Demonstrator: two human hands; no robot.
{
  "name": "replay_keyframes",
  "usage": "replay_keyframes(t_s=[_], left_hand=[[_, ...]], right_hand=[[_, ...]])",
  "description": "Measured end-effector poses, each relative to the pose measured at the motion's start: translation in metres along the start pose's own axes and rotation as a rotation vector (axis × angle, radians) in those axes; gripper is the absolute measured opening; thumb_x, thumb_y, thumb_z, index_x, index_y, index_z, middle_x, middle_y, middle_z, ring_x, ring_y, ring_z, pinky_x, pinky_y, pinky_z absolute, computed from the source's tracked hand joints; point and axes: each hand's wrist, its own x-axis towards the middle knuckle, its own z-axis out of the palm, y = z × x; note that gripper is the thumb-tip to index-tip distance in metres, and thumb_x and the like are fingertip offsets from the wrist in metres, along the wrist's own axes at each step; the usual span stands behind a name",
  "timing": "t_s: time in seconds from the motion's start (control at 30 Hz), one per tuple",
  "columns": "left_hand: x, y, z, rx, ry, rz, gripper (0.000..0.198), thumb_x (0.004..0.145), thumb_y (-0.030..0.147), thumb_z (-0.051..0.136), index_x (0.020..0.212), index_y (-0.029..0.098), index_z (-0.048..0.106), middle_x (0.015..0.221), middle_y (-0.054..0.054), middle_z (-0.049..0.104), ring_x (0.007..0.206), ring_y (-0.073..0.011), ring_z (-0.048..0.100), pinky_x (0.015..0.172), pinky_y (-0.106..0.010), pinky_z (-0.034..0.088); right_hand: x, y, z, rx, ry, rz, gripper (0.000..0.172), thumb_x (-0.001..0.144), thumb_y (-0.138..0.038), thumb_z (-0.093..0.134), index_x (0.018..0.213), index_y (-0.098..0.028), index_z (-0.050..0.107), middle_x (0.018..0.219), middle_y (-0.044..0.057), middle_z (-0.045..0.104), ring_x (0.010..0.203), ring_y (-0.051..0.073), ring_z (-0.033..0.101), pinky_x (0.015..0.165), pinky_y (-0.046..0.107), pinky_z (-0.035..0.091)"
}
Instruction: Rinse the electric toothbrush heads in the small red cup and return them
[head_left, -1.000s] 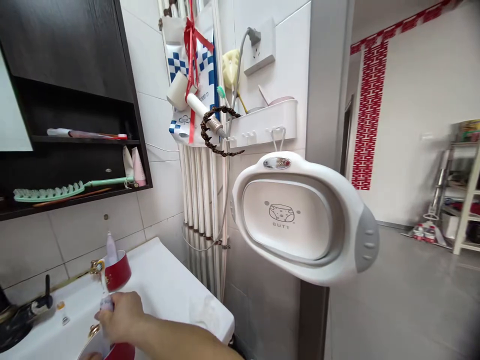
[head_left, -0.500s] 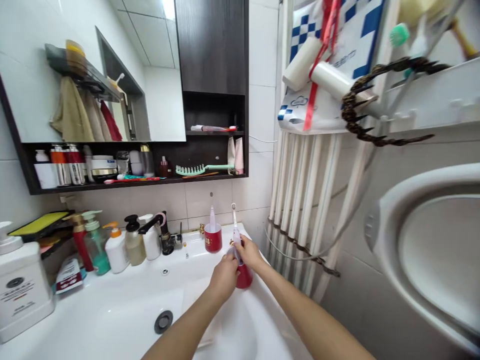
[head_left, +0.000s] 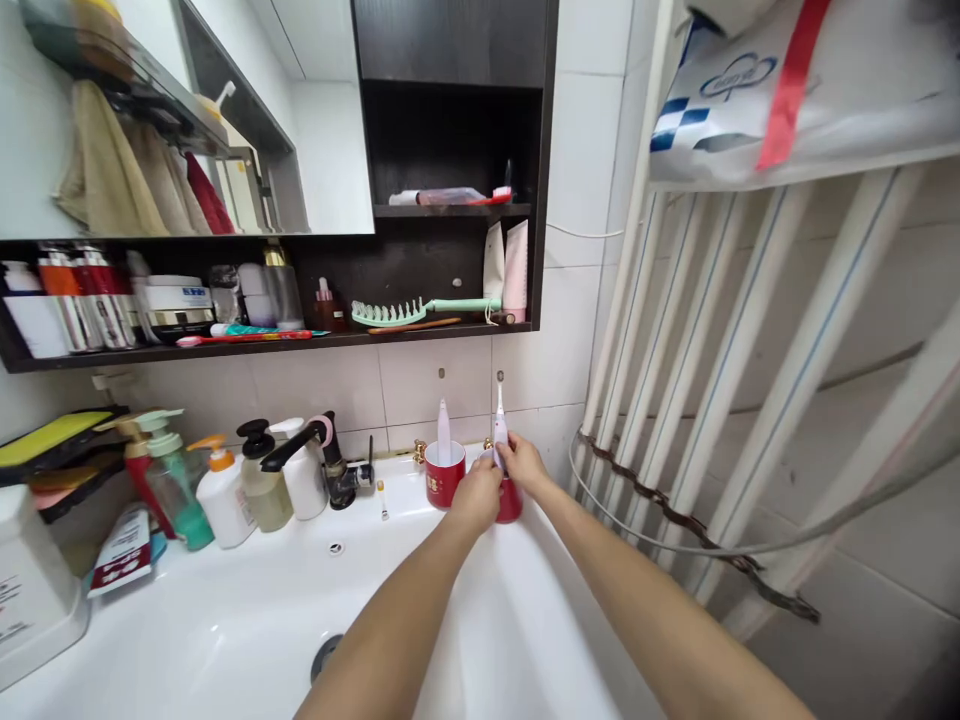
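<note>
Both my hands meet at the back right corner of the white sink (head_left: pixel 225 620). My left hand (head_left: pixel 475 498) is wrapped round a red cup (head_left: pixel 509 502). My right hand (head_left: pixel 525 465) grips the handle of a white and pink electric toothbrush (head_left: pixel 499 415) that stands upright in that cup. Just to the left, a second red cup (head_left: pixel 444 481) holds another pink toothbrush (head_left: pixel 443 432). The two cups stand almost touching.
A black tap (head_left: pixel 322 457) and several pump bottles (head_left: pixel 225 495) line the back of the sink. A dark shelf (head_left: pixel 262 345) above holds a green comb (head_left: pixel 416 311), tubes and jars. A white radiator (head_left: pixel 697 400) runs down the right side.
The view has swung left from a hanging white basin to the sink. My hands, with the red cup and toothbrush, have moved back towards the wall, next to the other red cup.
</note>
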Motion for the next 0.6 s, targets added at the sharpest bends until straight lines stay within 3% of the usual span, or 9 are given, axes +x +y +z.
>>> replay_keyframes(t_s=[0.17, 0.37, 0.5, 0.6], left_hand=[[0.009, -0.008, -0.005, 0.078, 0.036, -0.004, 0.026, 0.072, 0.028, 0.037, 0.094, 0.015, 0.043, 0.099, -0.005, 0.045, 0.086, -0.0138, 0.044, 0.072, -0.035, 0.037], [-0.009, -0.034, -0.023, 0.195, 0.109, -0.145, 0.029, 0.071, 0.029, 0.037, 0.097, 0.016, 0.04, 0.104, -0.005, 0.041, 0.093, -0.0165, 0.04, 0.077, -0.039, 0.033], [-0.023, -0.046, -0.03, 0.211, 0.048, -0.208, 0.026, 0.071, 0.029, 0.037, 0.091, 0.015, 0.044, 0.095, -0.004, 0.047, 0.083, -0.013, 0.046, 0.071, -0.034, 0.038], [-0.042, -0.04, -0.033, 0.2, 0.025, -0.207, 0.024, 0.071, 0.029, 0.037, 0.089, 0.014, 0.045, 0.093, -0.004, 0.048, 0.083, -0.0127, 0.045, 0.071, -0.034, 0.037]], right_hand=[[0.019, 0.007, 0.011, 0.015, -0.006, 0.013, 0.022, 0.064, -0.024, 0.038, 0.079, -0.016, 0.052, 0.072, 0.004, 0.059, 0.064, 0.013, 0.051, 0.059, 0.023, 0.037], [0.027, 0.007, 0.015, 0.041, -0.004, 0.026, 0.028, 0.063, -0.027, 0.04, 0.086, -0.017, 0.052, 0.073, 0.004, 0.059, 0.065, 0.015, 0.052, 0.061, 0.025, 0.038], [0.012, -0.008, 0.008, 0.027, 0.109, 0.025, 0.04, 0.064, -0.031, 0.038, 0.099, -0.012, 0.044, 0.092, 0.011, 0.052, 0.082, 0.02, 0.048, 0.071, 0.032, 0.034], [-0.013, -0.028, 0.009, 0.048, 0.139, -0.041, 0.04, 0.064, -0.03, 0.038, 0.1, -0.014, 0.042, 0.102, 0.01, 0.046, 0.091, 0.019, 0.043, 0.078, 0.032, 0.03]])
